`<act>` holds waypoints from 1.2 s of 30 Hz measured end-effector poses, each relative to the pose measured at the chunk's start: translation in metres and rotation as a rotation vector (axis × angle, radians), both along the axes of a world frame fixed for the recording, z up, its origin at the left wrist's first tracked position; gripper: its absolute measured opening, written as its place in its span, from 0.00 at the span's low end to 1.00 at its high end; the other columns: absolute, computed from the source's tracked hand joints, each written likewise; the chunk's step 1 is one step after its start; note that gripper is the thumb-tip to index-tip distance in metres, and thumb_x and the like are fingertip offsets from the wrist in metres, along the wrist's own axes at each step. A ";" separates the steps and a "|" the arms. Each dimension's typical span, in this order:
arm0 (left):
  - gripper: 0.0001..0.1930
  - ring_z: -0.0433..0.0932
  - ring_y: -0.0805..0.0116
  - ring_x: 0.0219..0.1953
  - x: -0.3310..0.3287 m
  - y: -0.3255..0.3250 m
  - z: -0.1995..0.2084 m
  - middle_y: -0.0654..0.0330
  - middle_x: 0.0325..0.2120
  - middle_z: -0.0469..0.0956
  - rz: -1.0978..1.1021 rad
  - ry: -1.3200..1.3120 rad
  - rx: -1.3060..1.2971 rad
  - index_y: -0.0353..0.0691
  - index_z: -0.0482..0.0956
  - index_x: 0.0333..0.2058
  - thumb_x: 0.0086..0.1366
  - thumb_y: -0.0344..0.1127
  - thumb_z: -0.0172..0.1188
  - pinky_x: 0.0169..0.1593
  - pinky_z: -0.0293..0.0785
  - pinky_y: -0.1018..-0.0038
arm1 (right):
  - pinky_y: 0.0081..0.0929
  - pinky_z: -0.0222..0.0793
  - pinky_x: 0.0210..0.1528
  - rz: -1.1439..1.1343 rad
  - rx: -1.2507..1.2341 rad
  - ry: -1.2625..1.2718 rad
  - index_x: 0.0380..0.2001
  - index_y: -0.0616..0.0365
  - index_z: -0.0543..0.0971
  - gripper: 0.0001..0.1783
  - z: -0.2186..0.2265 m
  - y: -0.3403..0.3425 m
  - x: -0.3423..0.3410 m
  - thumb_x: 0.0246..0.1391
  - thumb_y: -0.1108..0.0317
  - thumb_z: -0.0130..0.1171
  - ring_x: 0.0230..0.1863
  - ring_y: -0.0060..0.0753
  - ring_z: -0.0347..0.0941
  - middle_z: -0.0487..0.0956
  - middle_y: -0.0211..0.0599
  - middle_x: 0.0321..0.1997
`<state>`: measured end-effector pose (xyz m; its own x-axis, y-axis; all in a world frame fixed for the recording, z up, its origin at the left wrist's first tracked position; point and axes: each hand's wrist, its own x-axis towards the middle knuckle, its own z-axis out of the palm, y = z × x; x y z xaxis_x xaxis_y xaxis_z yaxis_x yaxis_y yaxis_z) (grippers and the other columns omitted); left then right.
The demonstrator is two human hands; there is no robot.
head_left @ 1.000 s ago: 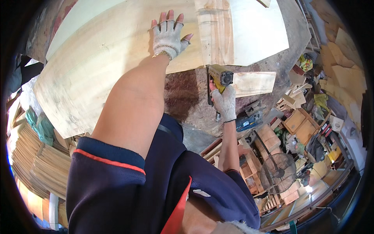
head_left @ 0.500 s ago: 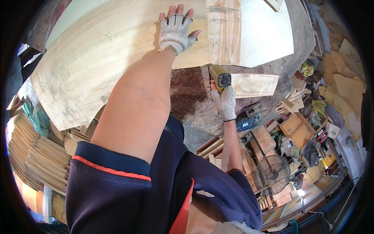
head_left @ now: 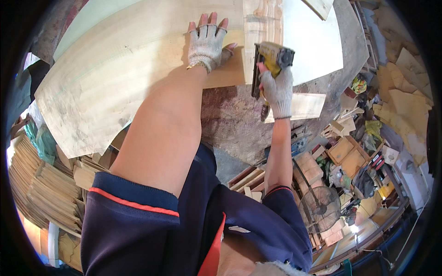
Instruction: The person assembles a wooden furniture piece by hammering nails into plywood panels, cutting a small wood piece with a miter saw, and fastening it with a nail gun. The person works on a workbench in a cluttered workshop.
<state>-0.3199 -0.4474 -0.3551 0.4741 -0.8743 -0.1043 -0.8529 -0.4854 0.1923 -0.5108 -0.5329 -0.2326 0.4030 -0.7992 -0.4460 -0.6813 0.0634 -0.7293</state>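
Note:
My left hand [head_left: 206, 46], in a fingerless knitted glove, lies flat with fingers spread on a large pale plywood sheet [head_left: 124, 69]. Wrapped in my gloved right hand [head_left: 279, 92] is a yellow and black nail gun [head_left: 279, 54]. It is raised in front of a grained wood strip [head_left: 261, 20] that lies along the plywood's right edge. I cannot tell whether the gun touches the wood. Right of the strip is a white sheet [head_left: 315, 46]. A short pale board [head_left: 306, 106] lies on the worktable [head_left: 230, 115], partly hidden by my right hand.
A narrow wood piece [head_left: 321, 7] rests at the far right of the white sheet. Stacked thin boards [head_left: 50, 188] stand at lower left. To the right are a round fan [head_left: 319, 209], wooden boxes [head_left: 348, 156], a blue tool [head_left: 298, 145] and loose wood sheets [head_left: 407, 106].
My right hand has lifted the nail gun up and to the right, turning it so its long black side shows. My left hand stays on the plywood, slightly lower in view.

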 end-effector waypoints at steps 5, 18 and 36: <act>0.48 0.45 0.46 0.79 0.000 0.002 0.007 0.50 0.78 0.48 0.006 0.088 -0.048 0.55 0.55 0.76 0.63 0.64 0.63 0.77 0.36 0.37 | 0.28 0.70 0.18 0.017 0.085 -0.170 0.44 0.64 0.78 0.16 -0.015 -0.064 0.072 0.60 0.63 0.67 0.17 0.26 0.75 0.82 0.36 0.27; 0.45 0.43 0.46 0.80 -0.001 0.003 0.009 0.48 0.78 0.49 -0.012 0.099 -0.035 0.51 0.56 0.76 0.68 0.66 0.55 0.77 0.34 0.36 | 0.29 0.74 0.20 0.193 -0.022 -0.123 0.50 0.62 0.74 0.21 -0.030 -0.129 0.155 0.59 0.63 0.67 0.18 0.28 0.77 0.83 0.39 0.31; 0.45 0.41 0.48 0.81 -0.002 0.002 0.016 0.52 0.79 0.47 -0.007 0.089 0.024 0.54 0.51 0.78 0.70 0.68 0.51 0.78 0.34 0.39 | 0.31 0.73 0.22 0.252 -0.055 0.102 0.43 0.64 0.79 0.15 -0.004 -0.102 0.136 0.56 0.64 0.64 0.18 0.28 0.76 0.83 0.37 0.29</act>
<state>-0.3220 -0.4458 -0.3395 0.4555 -0.8744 -0.1669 -0.8364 -0.4846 0.2562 -0.3751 -0.6352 -0.2370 0.5473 -0.7035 -0.4534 -0.7406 -0.1547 -0.6539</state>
